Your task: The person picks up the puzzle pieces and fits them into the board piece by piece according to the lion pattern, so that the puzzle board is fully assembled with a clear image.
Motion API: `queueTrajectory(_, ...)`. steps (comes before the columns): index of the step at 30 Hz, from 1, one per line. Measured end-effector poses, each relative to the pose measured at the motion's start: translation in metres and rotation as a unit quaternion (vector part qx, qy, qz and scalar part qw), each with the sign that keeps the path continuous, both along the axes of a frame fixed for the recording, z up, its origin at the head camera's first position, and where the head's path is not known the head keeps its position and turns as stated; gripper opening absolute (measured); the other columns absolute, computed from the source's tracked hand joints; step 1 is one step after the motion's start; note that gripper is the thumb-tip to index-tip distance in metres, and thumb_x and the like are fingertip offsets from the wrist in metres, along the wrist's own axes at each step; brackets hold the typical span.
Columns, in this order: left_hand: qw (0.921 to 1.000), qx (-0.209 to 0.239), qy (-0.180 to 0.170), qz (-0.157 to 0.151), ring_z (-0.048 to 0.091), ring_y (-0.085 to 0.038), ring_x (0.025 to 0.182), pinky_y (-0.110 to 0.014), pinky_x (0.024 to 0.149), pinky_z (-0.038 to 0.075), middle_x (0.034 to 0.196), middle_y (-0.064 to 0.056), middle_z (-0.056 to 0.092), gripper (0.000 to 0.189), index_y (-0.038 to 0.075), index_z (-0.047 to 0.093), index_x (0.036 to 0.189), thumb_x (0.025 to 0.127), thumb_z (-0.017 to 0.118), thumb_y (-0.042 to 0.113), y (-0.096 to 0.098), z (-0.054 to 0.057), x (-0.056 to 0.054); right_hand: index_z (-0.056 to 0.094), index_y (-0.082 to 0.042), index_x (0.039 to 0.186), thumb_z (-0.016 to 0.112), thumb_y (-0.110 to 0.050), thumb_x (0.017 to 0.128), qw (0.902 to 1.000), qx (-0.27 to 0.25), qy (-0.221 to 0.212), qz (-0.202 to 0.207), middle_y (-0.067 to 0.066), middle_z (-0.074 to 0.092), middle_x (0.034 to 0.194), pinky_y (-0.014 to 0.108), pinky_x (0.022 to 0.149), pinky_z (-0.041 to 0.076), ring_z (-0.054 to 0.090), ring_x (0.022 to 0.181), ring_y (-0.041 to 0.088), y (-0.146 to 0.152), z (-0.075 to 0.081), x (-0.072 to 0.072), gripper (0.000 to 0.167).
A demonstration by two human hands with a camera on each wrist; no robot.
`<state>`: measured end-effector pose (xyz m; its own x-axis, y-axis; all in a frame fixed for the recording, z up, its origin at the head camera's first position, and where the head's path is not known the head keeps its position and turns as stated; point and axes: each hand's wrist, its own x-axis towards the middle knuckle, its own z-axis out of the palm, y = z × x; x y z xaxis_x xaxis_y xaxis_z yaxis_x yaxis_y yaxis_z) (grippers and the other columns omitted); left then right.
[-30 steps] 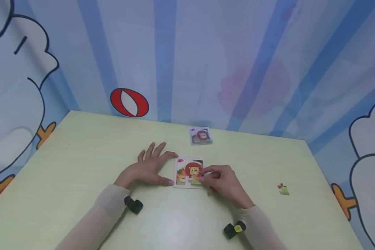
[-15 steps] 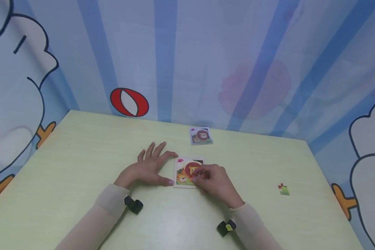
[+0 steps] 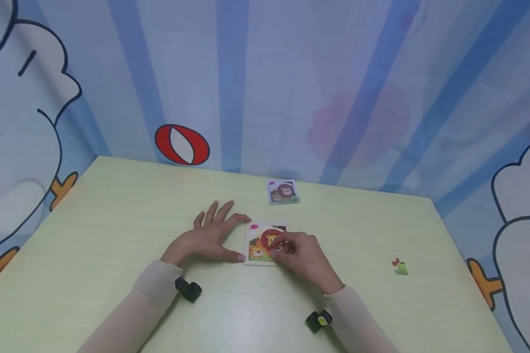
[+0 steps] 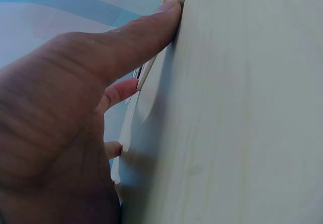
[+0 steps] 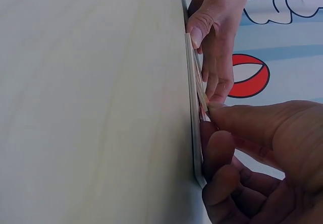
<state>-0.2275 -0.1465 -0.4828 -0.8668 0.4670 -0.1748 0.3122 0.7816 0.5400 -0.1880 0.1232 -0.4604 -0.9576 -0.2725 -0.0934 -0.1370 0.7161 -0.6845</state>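
Lion puzzle (image 3: 261, 243) lies between both hands (image 3: 208, 240) — touching each.

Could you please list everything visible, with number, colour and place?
Lion puzzle: 1, multicoloured, table centre.
Pinched piece: 1, pale-edged, at puzzle.
Loose piece: 1, green-red, table right.
Lion picture: 1, multicoloured, behind puzzle.
Table: 1, pale yellow, below.
Backdrop: 1, striped blue, behind table.
Printed ball: 1, red-white, on backdrop.
Cartoon shapes: 2+, white, backdrop sides.
Wrist devices: 2, black, both wrists.
Sleeves: 2, beige, both arms.
Left hand: 1, touching puzzle's left edge.
Right hand: 1, pinching piece.
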Motion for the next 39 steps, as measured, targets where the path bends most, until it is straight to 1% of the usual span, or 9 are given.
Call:
queueTrajectory(5,1.0000,0.002,0.000,-0.001,-0.010,-0.049,0.167,-0.081,0.127,-0.001,0.183,-0.012,0.001,0.092,0.039,0.038,0.161,0.083,0.086,0.053,-0.0003,-0.0011,-0.0008,0.081,-0.015,0.106,0.082,-0.015,0.094,0.9999,0.013,0.008,0.003,-0.001,0.075,0.080,0.024,0.057,0.045,0.058,0.064,0.011,-0.0007,0.0006,0.0002,0.011)
queueTrajectory(12,1.0000,0.002,0.002,-0.002,-0.009,-0.049,0.167,-0.081,0.127,0.000,0.183,-0.012,0.001,0.091,0.039,0.038,0.160,0.084,0.085,0.054,-0.0011,-0.0034,-0.0017,0.080,-0.016,0.106,0.082,-0.015,0.095,0.9995,0.027,0.009,0.010,-0.002,0.074,0.082,0.024,0.064,0.046,0.060,0.072,0.011,-0.0017,0.0001,0.0007,0.012)
queueTrajectory(16,1.0000,0.002,0.002,-0.002,-0.010,-0.049,0.167,-0.081,0.127,-0.001,0.183,-0.011,0.001,0.091,0.040,0.038,0.160,0.084,0.085,0.054,-0.0017,-0.0033,-0.0011,0.080,-0.017,0.106,0.082,-0.015,0.095,0.9993,0.032,0.012,0.015,-0.002,0.073,0.081,0.024,0.065,0.046,0.059,0.073,0.011,-0.0021,0.0002,0.0004,0.012)
queueTrajectory(20,1.0000,0.001,0.001,-0.001,-0.010,-0.049,0.167,-0.081,0.127,-0.001,0.183,-0.012,0.001,0.092,0.039,0.038,0.161,0.083,0.086,0.053,-0.0019,-0.0036,-0.0014,0.080,-0.017,0.106,0.083,-0.017,0.095,0.9988,0.043,0.017,0.019,-0.003,0.070,0.079,0.025,0.066,0.043,0.057,0.072,0.012,-0.0024,0.0013,-0.0005,0.011)
queueTrajectory(25,1.0000,0.002,0.002,-0.003,-0.010,-0.049,0.167,-0.080,0.127,-0.001,0.183,-0.012,0.001,0.092,0.039,0.038,0.161,0.083,0.086,0.053,-0.0012,-0.0034,-0.0020,0.082,-0.018,0.105,0.085,-0.021,0.093,0.9972,0.066,0.029,0.019,-0.004,0.061,0.073,0.025,0.066,0.038,0.052,0.070,0.013,-0.0015,0.0010,-0.0026,0.012)
queueTrajectory(29,1.0000,0.003,0.002,-0.005,-0.010,-0.049,0.167,-0.080,0.127,-0.001,0.183,-0.011,0.000,0.092,0.039,0.038,0.161,0.083,0.086,0.053,-0.0008,-0.0033,-0.0020,0.082,-0.018,0.104,0.086,-0.021,0.092,0.9976,0.059,0.030,0.021,-0.004,0.060,0.071,0.025,0.065,0.037,0.051,0.069,0.013,0.0002,-0.0009,-0.0034,0.012)
queueTrajectory(36,1.0000,-0.002,-0.001,-0.004,-0.010,-0.049,0.167,-0.080,0.127,-0.001,0.183,-0.011,0.001,0.093,0.039,0.038,0.161,0.083,0.086,0.053,-0.0004,-0.0022,-0.0017,0.082,-0.018,0.103,0.087,-0.020,0.092,0.9995,0.030,0.005,0.013,-0.003,0.062,0.073,0.025,0.064,0.040,0.053,0.070,0.013,0.0021,-0.0031,-0.0048,0.012)
queueTrajectory(39,1.0000,-0.001,-0.002,-0.003,-0.010,-0.049,0.167,-0.080,0.128,-0.001,0.183,-0.011,0.000,0.093,0.040,0.038,0.161,0.083,0.086,0.053,-0.0001,-0.0021,-0.0020,0.080,-0.018,0.101,0.087,-0.020,0.091,0.9998,0.019,0.005,0.010,-0.002,0.063,0.073,0.025,0.063,0.041,0.054,0.068,0.014,0.0037,-0.0042,-0.0060,0.012)
